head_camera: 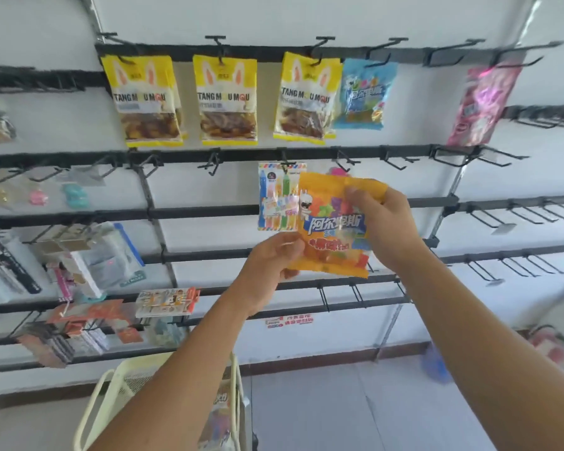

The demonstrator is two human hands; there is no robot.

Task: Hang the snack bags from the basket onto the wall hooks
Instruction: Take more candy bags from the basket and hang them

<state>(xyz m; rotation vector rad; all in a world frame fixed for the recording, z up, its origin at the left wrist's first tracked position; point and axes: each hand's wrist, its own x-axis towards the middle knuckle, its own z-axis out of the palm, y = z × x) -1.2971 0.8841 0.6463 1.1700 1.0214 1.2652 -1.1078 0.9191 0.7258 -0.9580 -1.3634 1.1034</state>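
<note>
I hold an orange snack bag [334, 222] up in front of the wall with both hands. My left hand [271, 265] pinches its lower left corner, and my right hand [383, 219] grips its upper right edge. Its top sits just below an empty wall hook [345, 162] on the second rail. A striped candy bag [275, 196] hangs on the hook to its left, partly behind the orange one. The pale yellow basket [111, 395] stands low under my left forearm, with more bags inside.
Three yellow bags [227, 99] hang on the top rail, then a blue bag [363, 94] and a pink bag [482, 102]. Many empty hooks [518, 265] line the rails on the right. Stationery items [88, 262] fill the left rails.
</note>
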